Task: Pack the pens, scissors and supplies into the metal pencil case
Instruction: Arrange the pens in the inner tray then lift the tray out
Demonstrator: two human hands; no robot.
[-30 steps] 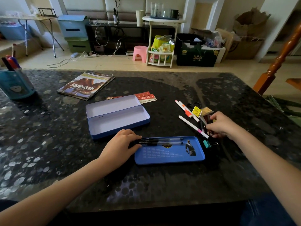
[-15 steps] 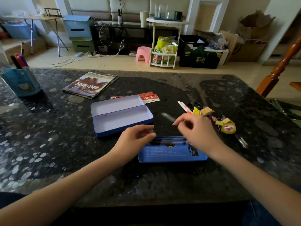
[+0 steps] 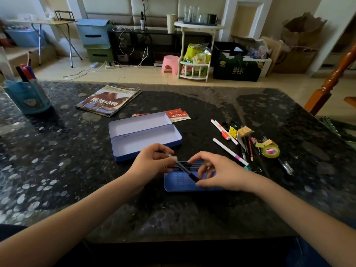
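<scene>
The blue metal pencil case [image 3: 144,135] lies open in the middle of the table, with nothing inside. In front of it is a blue tray [image 3: 181,184] with black pens lying along its far edge. Above the tray a black pen [image 3: 185,169] slants between both hands. My left hand [image 3: 154,160] pinches its white-tipped end and my right hand [image 3: 217,174] holds the other end. To the right lie white markers [image 3: 223,130], a pink-banded white pen [image 3: 229,151], black-handled scissors [image 3: 231,124], a pencil [image 3: 250,149], binder clips and a tape roll [image 3: 270,151].
A magazine [image 3: 107,101] and red cards [image 3: 177,115] lie behind the case. A blue pen holder [image 3: 27,97] with markers stands at the far left. The dark stone table [image 3: 77,170] ends close to my body. A wooden post [image 3: 331,81] rises at the right.
My right hand came from the supply pile to above the tray with a black pen. My left hand lifted off the tray's left end and took the pen's other end.
</scene>
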